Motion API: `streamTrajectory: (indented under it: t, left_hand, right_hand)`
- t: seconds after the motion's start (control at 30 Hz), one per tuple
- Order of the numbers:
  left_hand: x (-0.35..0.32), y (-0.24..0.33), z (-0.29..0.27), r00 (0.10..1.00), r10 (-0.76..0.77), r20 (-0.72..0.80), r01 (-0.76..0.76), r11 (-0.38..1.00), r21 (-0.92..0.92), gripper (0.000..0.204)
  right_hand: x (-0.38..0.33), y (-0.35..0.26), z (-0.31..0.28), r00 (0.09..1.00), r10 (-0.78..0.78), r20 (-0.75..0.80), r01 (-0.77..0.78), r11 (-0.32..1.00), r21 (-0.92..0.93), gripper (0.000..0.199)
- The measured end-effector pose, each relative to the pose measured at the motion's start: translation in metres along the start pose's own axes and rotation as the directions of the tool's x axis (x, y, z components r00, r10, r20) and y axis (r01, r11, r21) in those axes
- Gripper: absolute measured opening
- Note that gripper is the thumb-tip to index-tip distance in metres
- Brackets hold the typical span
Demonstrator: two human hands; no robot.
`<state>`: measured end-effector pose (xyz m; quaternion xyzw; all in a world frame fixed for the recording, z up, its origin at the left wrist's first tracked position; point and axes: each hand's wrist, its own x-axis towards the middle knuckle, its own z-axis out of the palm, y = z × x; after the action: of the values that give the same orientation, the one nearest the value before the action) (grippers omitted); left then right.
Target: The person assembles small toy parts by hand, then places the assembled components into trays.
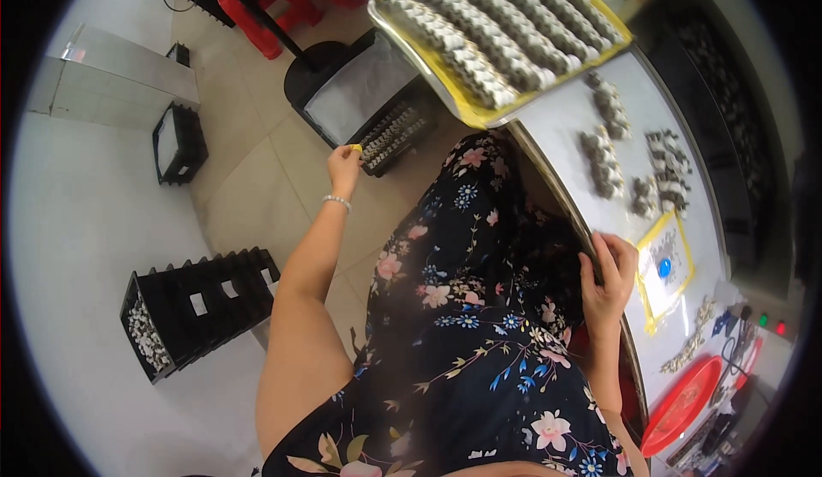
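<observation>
My left hand (pixel 344 170) reaches out low over the floor with its fingers closed. A small yellow piece (pixel 355 148) shows at the fingertips; its kind is unclear. Beside it is a dark tray (pixel 374 169) bearing rows of small grey-and-white parts (pixel 396 137). On the right, my right hand (pixel 610 280) is gripping the table edge (pixel 632 353), its fingers bent over the rim. Near that hand lies a white sheet edged in yellow (pixel 655 293) with a round blue thing (pixel 664 267) on it.
A yellow-lined tray (pixel 479 117) with several rows of grey-and-white parts sits at the table's far end. Loose clusters (pixel 606 164) of them lie nearer. A red basin (pixel 685 404) stands at right. Stacked black crates (pixel 205 301), another crate (pixel 178 145) and red stools (pixel 265 6) occupy the floor.
</observation>
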<state>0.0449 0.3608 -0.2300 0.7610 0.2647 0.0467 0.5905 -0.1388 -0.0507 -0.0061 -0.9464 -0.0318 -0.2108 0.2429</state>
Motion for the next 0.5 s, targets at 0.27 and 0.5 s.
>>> streamTrajectory:
  t: [0.27,0.5]
  left_hand:
    - [0.152,-0.054,0.106,0.979,-0.055,0.195,0.068,0.996,-0.06,0.03]
    - [0.31,-0.145,0.177,0.886,0.263,0.381,-0.369,0.899,0.238,0.038]
  right_hand:
    - [-0.007,0.004,0.015,0.999,0.046,0.025,-0.03,0.898,-0.438,0.052]
    - [-0.012,0.012,0.013,0.982,-0.043,0.184,0.12,0.895,-0.431,0.053]
